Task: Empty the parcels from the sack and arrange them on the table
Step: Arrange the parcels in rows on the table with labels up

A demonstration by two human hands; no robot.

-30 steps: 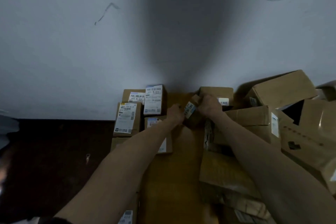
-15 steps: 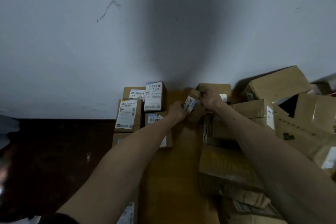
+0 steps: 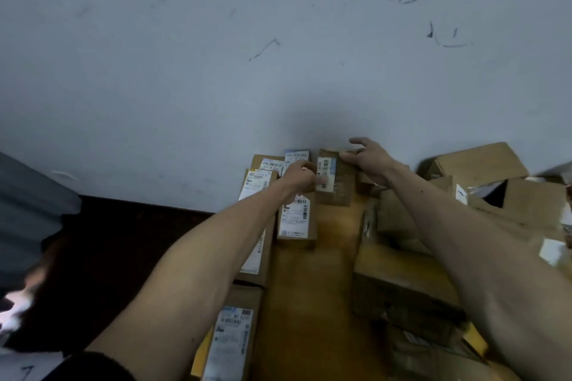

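Out at your 9 o'clock there is only dark floor (image 3: pixel 123 241) below the scuffed pale wall (image 3: pixel 216 86). From 7 up to 11 o'clock the labelled parcels (image 3: pixel 295 221) lie along the left edge of the wooden table (image 3: pixel 309 288), flat, close together, white shipping stickers facing up. Your left hand (image 3: pixel 298 178) reaches over that row at about 11 o'clock, its fingers curled in against the left side of the small parcel (image 3: pixel 339 189) and one fingertip lying across the label (image 3: pixel 325 175), so it grips the box from that side. The small parcel itself sits at 12 o'clock, at the far end of the table and right against the wall: a brown cardboard box, taller than it is wide from where you stand, with a white barcode sticker edged in pale blue on the left half of its top face and clear tape shining on the bare right half (the print is too small to read). It stands just beside the farthest boxes of the left row. Your right hand (image 3: pixel 371 161) lies at 1 o'clock on the parcel's far right corner, thumb pressed on the top face, the other fingers spread and mostly straight, forefinger lifted toward the wall; it presses rather than clasps. From 2 down to 5 o'clock a heap of boxes (image 3: pixel 402 284) lies tumbled, some tilted, under and beyond your right forearm.
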